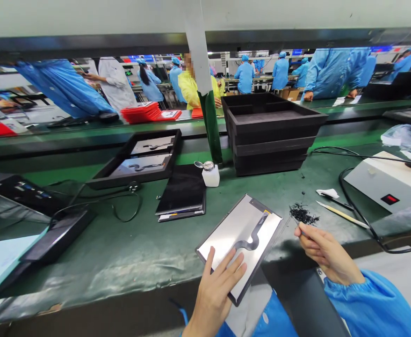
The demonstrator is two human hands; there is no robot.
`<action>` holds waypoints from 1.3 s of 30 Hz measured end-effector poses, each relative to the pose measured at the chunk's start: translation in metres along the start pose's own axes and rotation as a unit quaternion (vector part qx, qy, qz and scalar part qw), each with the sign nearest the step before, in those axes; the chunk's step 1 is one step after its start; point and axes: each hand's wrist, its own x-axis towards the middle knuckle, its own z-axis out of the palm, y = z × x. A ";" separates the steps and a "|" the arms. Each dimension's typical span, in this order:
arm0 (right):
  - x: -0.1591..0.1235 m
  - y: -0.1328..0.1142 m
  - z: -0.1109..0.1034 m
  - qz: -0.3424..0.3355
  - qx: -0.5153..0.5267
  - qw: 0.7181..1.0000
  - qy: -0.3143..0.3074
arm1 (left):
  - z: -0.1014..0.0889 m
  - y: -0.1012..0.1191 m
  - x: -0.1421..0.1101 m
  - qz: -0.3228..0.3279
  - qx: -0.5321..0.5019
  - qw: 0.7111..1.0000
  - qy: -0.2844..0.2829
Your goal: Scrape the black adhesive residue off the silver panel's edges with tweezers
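A display panel [222,234] with a silvery back and a dark curved flex cable [252,242] lies aslant, its near end over the bench edge. My left hand [215,290] holds it, fingers spread across the back; the thumb is out of sight. Just right of the panel, my right hand [326,252] pinches slim metal tweezers, mostly covered by the fingers. Their tips reach a small heap of thin black strips [304,214]. Right of this heap are a yellowish pointed stick [342,214] and a dark-handled tool with a white tip [328,193].
Dark panels [182,189] are stacked beside a white pump bottle [211,175]. Behind them are a black tray [135,178] with two panels and stacked black trays [271,140]. A white box [391,187] with cables stands right. Across the bench stand co-workers [335,72] and red trays [142,113].
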 end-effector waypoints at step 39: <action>0.023 -0.021 -0.020 -0.060 0.020 0.998 0.029 | 0.000 0.000 0.001 0.015 0.018 1.000 0.010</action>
